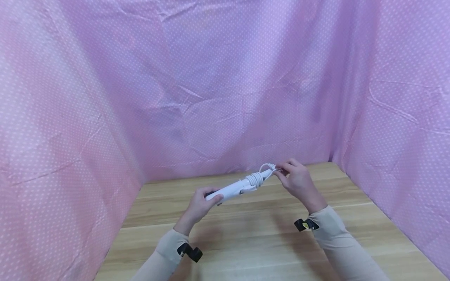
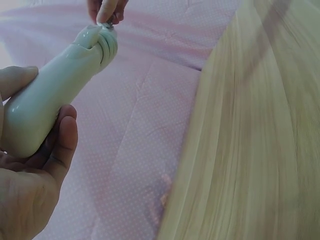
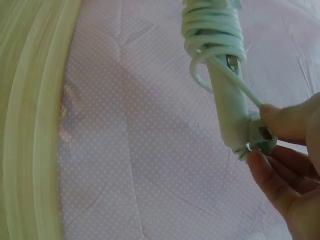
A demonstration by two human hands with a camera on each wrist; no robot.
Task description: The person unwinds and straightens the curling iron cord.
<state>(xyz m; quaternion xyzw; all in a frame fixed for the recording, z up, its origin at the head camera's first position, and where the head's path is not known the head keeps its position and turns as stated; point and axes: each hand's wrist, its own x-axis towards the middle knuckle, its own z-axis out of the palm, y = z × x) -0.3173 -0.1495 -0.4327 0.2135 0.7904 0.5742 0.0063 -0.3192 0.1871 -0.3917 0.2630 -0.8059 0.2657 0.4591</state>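
Observation:
A white wand-shaped hair iron [image 1: 230,190] is held aloft over the table, slanting up toward the right. My left hand [image 1: 198,206] grips its thick, rounded end, thumb on one side and fingers curled round the other, as the left wrist view shows. A white power cord [image 3: 212,32] is wound in several turns round the narrower part. At the thin end my right hand [image 1: 299,182] pinches the loose end of the cord between thumb and fingers. There, a small white block [image 3: 260,136] with a dark opening sits at the fingertips, partly hidden by them.
A light wood-grain table [image 1: 242,253] lies under both hands. Pink curtains with white dots [image 1: 225,97] hang behind it and along both sides. Each wrist wears a small black camera, such as the left one [image 1: 190,251].

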